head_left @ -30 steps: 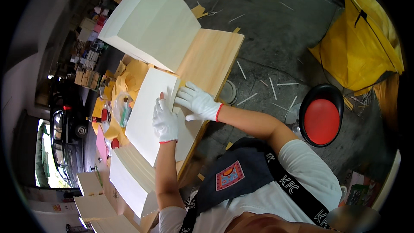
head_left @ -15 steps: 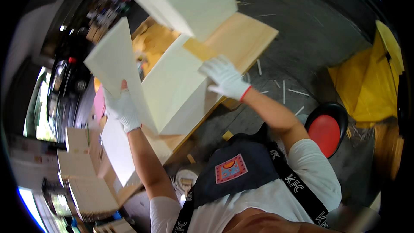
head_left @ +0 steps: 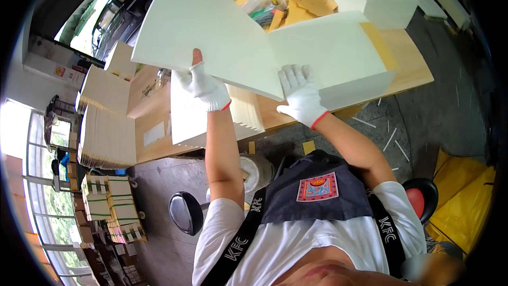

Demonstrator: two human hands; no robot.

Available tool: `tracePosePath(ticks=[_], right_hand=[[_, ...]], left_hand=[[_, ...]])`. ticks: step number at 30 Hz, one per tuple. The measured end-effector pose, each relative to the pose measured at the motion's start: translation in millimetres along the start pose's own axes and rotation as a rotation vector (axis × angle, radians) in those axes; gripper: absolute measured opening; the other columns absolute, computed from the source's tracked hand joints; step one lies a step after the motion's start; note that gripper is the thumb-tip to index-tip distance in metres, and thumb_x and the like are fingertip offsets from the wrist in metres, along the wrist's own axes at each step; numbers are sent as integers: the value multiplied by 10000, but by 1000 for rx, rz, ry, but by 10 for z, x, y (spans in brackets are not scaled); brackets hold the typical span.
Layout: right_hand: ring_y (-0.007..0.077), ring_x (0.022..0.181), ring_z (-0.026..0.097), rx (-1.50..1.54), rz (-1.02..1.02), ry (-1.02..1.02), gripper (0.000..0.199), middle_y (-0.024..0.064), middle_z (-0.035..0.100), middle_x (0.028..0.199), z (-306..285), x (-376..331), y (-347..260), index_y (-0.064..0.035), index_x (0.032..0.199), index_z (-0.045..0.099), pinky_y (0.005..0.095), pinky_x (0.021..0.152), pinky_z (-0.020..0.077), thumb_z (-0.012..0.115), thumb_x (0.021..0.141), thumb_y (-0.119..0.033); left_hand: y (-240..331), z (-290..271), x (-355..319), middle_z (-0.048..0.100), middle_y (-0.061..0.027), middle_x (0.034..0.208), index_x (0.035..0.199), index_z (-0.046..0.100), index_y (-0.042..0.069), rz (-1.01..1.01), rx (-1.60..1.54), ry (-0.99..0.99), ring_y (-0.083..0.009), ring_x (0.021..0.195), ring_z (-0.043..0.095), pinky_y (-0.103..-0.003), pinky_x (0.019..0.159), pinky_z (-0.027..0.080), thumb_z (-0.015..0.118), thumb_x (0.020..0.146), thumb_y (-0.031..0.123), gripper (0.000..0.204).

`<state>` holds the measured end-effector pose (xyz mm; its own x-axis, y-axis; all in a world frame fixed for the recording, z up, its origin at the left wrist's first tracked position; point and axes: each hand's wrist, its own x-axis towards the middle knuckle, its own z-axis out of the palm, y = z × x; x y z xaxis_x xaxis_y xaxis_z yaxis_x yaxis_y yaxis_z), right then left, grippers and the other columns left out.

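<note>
Two gloved hands work the paper: the left hand (head_left: 203, 86) pinches a lifted sheet (head_left: 211, 32) at its edge. The right hand (head_left: 300, 92) lies spread flat on the stack (head_left: 338, 53). The sheet looks light and bendy, so holding it near an edge seems best.

There is only one view, from a camera worn on the person's head. It looks steeply down over the chest and both forearms onto the wooden worktop (head_left: 407, 69), quite near to it. The fisheye lens bends straight edges near the rim. The floor (head_left: 159, 222) fills the lower part, the worktop's far edge the top.
</note>
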<state>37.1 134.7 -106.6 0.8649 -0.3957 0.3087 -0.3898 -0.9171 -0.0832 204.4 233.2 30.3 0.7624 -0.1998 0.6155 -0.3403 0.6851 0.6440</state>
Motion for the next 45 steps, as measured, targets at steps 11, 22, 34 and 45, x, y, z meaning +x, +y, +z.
tracePosePath(ticks=[11, 22, 34, 45], right_hand=[[334, 1548, 232, 111, 27, -210, 1108, 189, 304, 1644, -257, 92, 115, -5, 1573, 304, 481, 1268, 146, 699, 784, -676], [394, 1514, 269, 412, 77, -134, 1093, 189, 311, 1628, -316, 31, 339, -89, 1575, 335, 522, 1248, 231, 811, 710, -558], [203, 1067, 661, 778, -340, 872, 505, 98, 658, 1185, -1194, 1085, -1153, -126, 1376, 586, 314, 906, 539, 643, 892, 4], [180, 1180, 611, 1884, 264, 172, 614, 103, 657, 1267, -517, 1536, -1213, -17, 1458, 489, 310, 1034, 481, 745, 913, -138]], left_hand=[[-207, -288, 505, 663, -107, 1139, 1256, 584, 42, -123, -237, 135, -232, 952, 685, -349, 813, 585, 628, 964, 32, 296], [127, -355, 758, 652, -145, 1238, 1280, 596, 50, -38, -313, 65, -286, 1101, 668, -423, 913, 594, 540, 981, 30, 305], [993, -216, 509, 562, -141, 1402, 1534, 382, 84, 311, -100, -102, -279, 1281, 578, -456, 1088, 483, 634, 955, 35, 633], [1150, -2626, 829, 541, -167, 1466, 1574, 277, 80, -440, 693, -304, -254, 1174, 656, -397, 961, 566, 552, 967, -49, 680]])
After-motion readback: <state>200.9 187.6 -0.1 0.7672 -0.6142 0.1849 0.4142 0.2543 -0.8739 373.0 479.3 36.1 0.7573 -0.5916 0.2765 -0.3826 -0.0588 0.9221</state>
